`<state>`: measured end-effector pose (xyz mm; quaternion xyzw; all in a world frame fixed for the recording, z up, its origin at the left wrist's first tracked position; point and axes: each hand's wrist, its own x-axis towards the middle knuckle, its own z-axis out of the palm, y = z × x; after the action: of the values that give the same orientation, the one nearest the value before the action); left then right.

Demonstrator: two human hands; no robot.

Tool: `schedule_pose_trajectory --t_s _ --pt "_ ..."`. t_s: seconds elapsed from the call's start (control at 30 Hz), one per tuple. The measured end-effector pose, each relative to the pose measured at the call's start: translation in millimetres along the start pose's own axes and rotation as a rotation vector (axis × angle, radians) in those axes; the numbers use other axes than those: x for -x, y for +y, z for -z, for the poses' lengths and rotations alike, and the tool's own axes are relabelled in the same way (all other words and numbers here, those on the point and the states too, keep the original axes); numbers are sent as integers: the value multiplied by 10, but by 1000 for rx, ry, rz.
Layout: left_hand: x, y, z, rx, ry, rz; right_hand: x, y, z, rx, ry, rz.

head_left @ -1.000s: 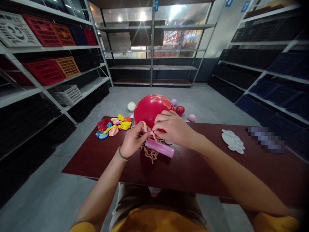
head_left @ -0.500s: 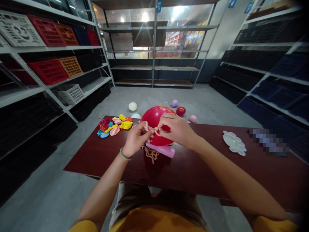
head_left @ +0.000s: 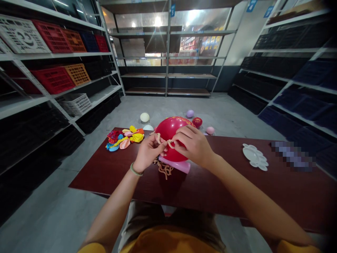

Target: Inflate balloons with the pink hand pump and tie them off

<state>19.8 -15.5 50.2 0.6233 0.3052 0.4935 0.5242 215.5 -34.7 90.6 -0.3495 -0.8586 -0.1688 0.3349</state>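
Red balloon with a gold pattern, near the far edge of the dark red table, low side against a pink tube. Tan cord pinched narrow between the fingers of the left hand, green bracelet at the wrist. Same cord gripped by the right hand, fingers curled against the balloon. More cord in a loose heap on the table, just beside the tube. Deflated balloons in a pile to the left; white palette well off to the right. Small inflated balloons on the floor beyond the table.
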Motion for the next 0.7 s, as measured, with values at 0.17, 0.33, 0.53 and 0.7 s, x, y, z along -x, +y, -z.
schedule_pose_trajectory --t_s 0.17,0.33,0.53,0.7 --pt "-8 -39 -2 43 1 14 31 56 -13 -62 47 5" --pt "-15 -39 8 45 -9 30 -14 90 -20 -74 -20 -30" --pt "-17 0 5 15 1 37 -99 76 18 -33 -96 41" --pt "2 1 -14 3 20 32 -55 104 8 105 -152 72"
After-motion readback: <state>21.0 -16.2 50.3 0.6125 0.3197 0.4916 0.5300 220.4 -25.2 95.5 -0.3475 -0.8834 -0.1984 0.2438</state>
